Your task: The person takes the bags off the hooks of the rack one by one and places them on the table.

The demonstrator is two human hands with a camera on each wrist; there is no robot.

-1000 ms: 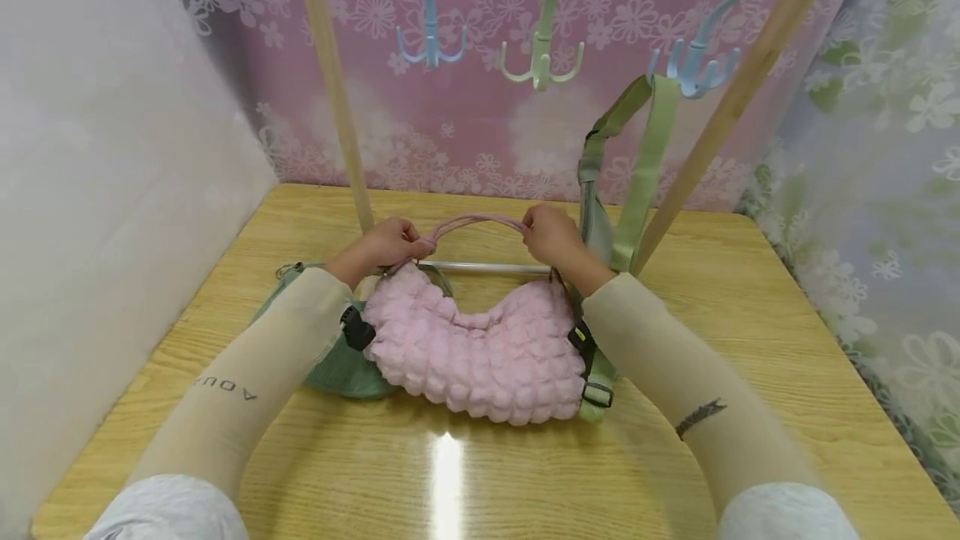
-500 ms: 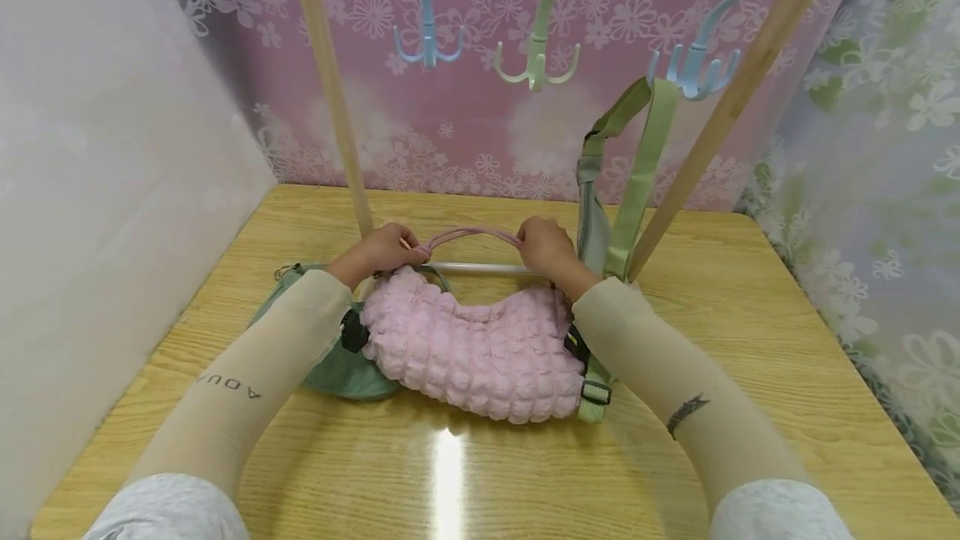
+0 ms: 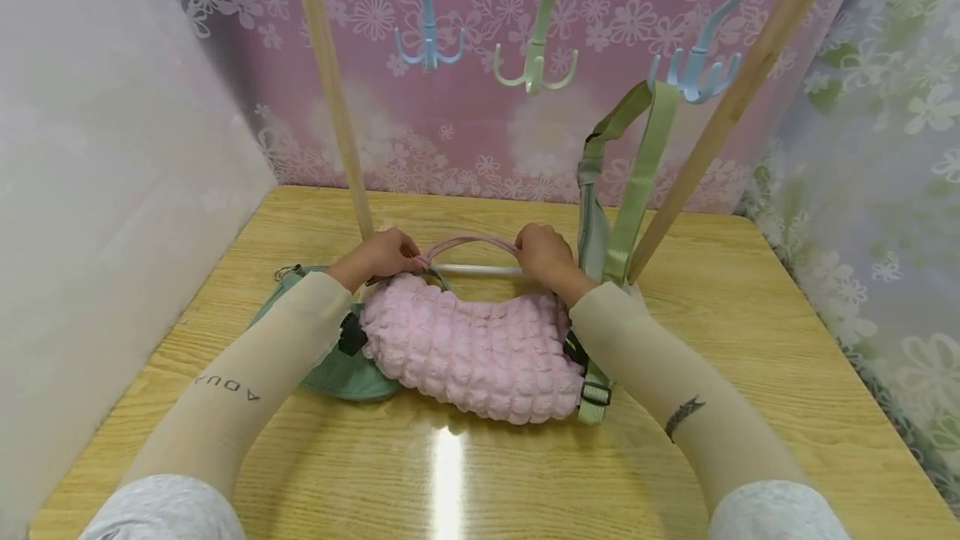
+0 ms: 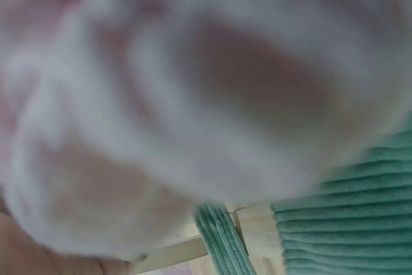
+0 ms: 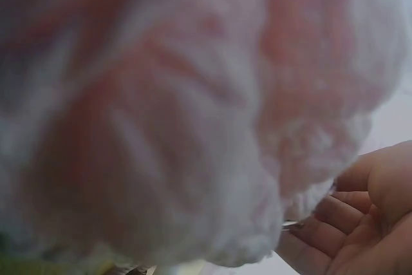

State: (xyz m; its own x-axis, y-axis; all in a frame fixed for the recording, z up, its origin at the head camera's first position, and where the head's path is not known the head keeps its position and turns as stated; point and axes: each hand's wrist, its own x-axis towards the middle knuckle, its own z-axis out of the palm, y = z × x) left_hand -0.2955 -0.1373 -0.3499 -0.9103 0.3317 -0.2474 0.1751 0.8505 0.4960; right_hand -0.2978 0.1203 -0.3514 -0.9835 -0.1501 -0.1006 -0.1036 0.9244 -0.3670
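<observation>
As more weight seems to be taken by the desk (image 3: 360, 473), the pink bag (image 3: 472, 348), set partly in front of the green bag (image 3: 348, 377), is left with a shallower dip in its top edge than a second ago. The left hand (image 3: 384, 255) and right hand (image 3: 546, 257) have been lowered slightly, the handle (image 3: 468, 237) being gripped near its ends; settling, not lifting, is suggested.

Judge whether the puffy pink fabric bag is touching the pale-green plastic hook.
Apart: the head view shows flowered pink backdrop between the hook and the bag below.
</observation>
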